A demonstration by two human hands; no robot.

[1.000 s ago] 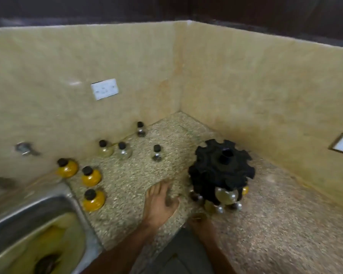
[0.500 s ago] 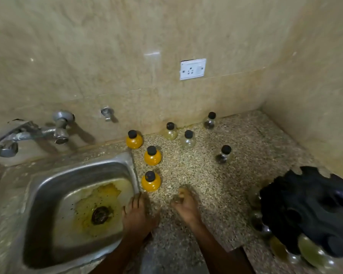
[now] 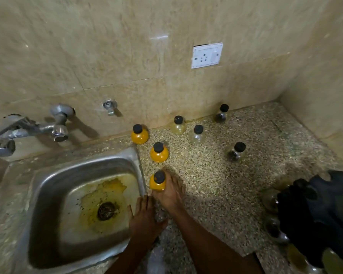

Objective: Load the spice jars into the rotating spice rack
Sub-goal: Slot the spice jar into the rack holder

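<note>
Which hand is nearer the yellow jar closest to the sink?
Right. The right hand wraps that jar; the left hand rests below it on the sink edge.

Yellow jar [image 3: 157, 182], black rack [image 3: 315, 214], speckled counter [image 3: 216, 184], beige wall [image 3: 127, 56].

Both forearms enter from the bottom edge, bare. Right hand [image 3: 169, 191] reaches forward and across to the left, palm down, fingers curled around the near side of a yellow jar [image 3: 157, 181] — closed on it. Left hand [image 3: 145, 218] lies just behind it, palm down, fingers extended and loosely together, holding nothing.
</note>
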